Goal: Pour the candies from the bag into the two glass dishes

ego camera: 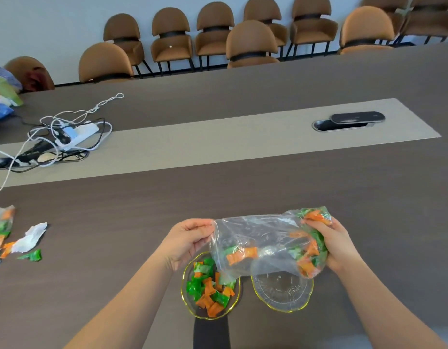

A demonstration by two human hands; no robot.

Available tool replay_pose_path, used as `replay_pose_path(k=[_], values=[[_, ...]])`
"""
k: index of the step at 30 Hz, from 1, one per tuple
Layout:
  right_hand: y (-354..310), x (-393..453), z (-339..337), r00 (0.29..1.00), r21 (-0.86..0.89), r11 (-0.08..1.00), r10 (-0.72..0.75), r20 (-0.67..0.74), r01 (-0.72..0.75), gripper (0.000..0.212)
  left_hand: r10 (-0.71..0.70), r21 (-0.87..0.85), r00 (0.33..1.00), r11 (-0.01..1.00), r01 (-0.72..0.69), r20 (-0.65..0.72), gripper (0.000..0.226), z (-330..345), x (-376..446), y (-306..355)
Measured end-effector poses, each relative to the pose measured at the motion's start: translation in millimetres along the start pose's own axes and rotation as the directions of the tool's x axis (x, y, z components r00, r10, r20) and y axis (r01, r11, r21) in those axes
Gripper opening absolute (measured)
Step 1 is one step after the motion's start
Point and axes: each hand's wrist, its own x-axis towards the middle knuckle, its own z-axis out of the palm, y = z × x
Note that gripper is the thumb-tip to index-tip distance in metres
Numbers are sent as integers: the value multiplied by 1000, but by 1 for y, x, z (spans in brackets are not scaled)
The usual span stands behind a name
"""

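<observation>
About halfway, I judge: under the left hand (190, 238) pinching the clear bag (263, 245) mouth, the left dish (186, 293) holds candies (209, 289), while below the right hand (336, 245) (clenched around the remaining sweets) the right dish (283, 302) sits empty.

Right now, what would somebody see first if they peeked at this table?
Probably the clear bag of orange and green candies, held up by the left hand and right hand near the table's front edge. Under it sit two glass dishes: the left dish is full of candies, the right dish looks empty.
</observation>
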Motion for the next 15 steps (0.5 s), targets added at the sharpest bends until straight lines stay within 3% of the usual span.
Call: replay_pose_path(k=[5, 10, 15], values=[[-28, 2, -32, 996, -55, 995, -87, -27, 86, 16, -46, 40, 998, 998, 44, 40, 14, 33, 11, -11], [-41, -2, -60, 990, -153, 981, -131, -51, 121, 20, -95, 178, 994, 980, 86, 45, 13, 57, 22, -33], [-42, -3, -68, 988, -263, 957, -142, -54, 123, 35, -121, 458, 992, 884, 95, 29, 11, 74, 28, -50]])
